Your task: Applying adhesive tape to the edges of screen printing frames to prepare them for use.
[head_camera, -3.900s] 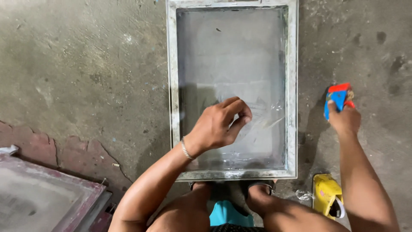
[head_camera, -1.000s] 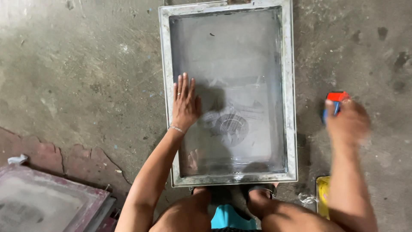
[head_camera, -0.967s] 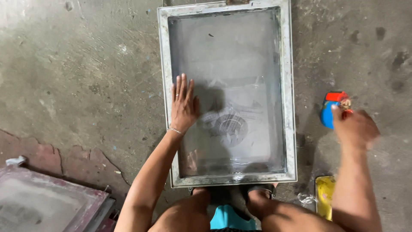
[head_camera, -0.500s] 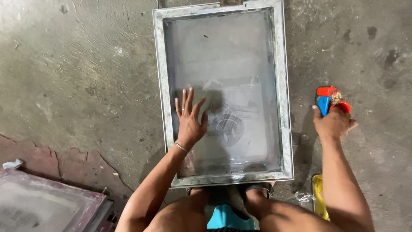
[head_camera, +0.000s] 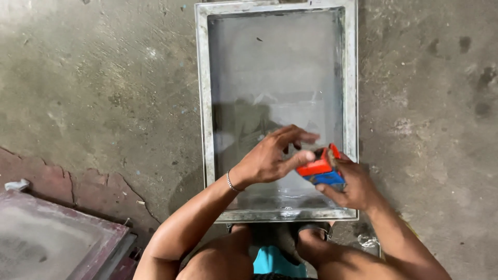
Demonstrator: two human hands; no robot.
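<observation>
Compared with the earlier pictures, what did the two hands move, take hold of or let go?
The right hand lifted the red and blue container off the floor at the right and brought it over the framed mesh screen. The left hand left the mesh, where it lay flat, and now touches the container's red top. The screen, the second frame at lower left and the concrete floor stayed as they were.

The small box point(head_camera: 321, 168) is bright red on top with a blue band below. The frame point(head_camera: 202, 103) is pale silver-grey around a dull grey mesh, on a mottled grey-green floor point(head_camera: 104, 93) with dark spots and a reddish-brown patch.
</observation>
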